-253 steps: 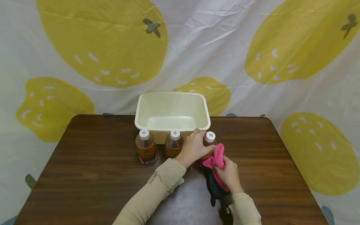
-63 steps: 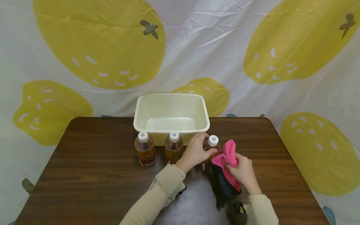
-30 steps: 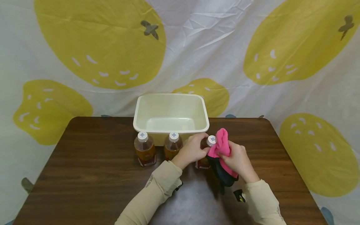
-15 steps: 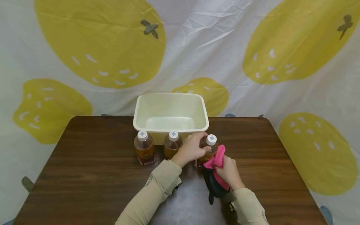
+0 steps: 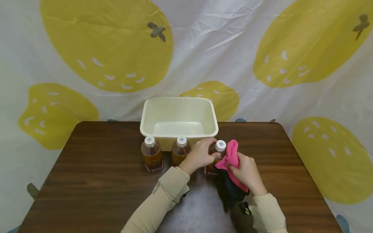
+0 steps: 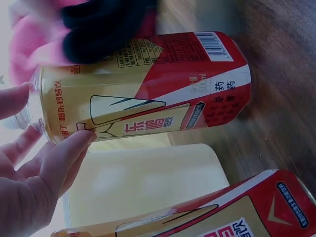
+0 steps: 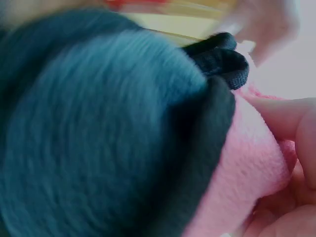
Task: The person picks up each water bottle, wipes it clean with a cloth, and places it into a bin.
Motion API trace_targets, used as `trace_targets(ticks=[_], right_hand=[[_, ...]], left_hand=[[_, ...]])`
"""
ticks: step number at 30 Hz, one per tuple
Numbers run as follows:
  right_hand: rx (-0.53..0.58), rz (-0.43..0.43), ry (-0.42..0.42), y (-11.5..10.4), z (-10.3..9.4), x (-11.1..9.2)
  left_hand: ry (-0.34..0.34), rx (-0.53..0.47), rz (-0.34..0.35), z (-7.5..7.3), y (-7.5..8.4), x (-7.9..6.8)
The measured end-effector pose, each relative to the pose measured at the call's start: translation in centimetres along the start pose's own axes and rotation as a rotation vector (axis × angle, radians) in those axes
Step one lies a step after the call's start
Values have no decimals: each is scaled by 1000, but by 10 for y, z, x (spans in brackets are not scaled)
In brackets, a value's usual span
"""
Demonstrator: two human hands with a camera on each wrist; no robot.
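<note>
At the right of the row, my left hand (image 5: 201,153) grips a drink bottle (image 6: 163,94) round its shoulder, thumb and fingers curled. The bottle has a white cap, amber contents and a red and gold label, and it leans slightly. A cleaning cloth (image 5: 231,157), pink on one face and dark on the other, is bunched in my right hand (image 5: 247,171), its pink fold touching the bottle's right side. In the right wrist view, the plush dark cloth (image 7: 108,118) with its edging and hanging loop (image 7: 222,59) covers most of the picture.
Two similar bottles, a left one (image 5: 152,157) and a middle one (image 5: 179,153), stand upright in front of a cream plastic basin (image 5: 179,139). All rest on a dark wooden table (image 5: 96,171). A lemon-print curtain (image 5: 198,51) hangs behind.
The cloth and my right hand go back and forth along the bottle's side: up a second ago, down half a second ago, up and right again now. My left hand keeps its grip.
</note>
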State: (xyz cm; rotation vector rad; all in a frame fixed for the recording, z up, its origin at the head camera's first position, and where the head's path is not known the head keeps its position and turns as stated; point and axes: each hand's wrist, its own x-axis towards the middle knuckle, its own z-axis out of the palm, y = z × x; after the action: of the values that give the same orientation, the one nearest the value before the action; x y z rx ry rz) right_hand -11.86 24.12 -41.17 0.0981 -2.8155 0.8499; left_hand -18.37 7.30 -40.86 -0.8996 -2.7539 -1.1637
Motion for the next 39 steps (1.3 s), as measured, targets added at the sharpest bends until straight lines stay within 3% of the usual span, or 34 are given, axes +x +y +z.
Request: trace_targets(ticks=[5,11,16,21,25,31,36,39], right_hand=[[-23,-66,26,-17,-17,11],[9,12,0,-11,-12,7],[11,2,16,11,14,-4],[-9,45,-40,35,51,-15],[-3,71,-47,41,59,-19],[16,54,-46,24,29,-12],[18,-31,12,0,-8,0],[1,-61,12,-9,-18,7]], left_hand=[[5,-1,7,0,0,-1],[4,7,2,0,1,0],[8,-16,2,0,2,0],[8,-20,1,0,2,-1],[7,-25,2,0,2,-2],[-2,-34,-13,0,3,-1],[-3,-37,-4,1,2,-1],[-2,-37,2,2,2,0]])
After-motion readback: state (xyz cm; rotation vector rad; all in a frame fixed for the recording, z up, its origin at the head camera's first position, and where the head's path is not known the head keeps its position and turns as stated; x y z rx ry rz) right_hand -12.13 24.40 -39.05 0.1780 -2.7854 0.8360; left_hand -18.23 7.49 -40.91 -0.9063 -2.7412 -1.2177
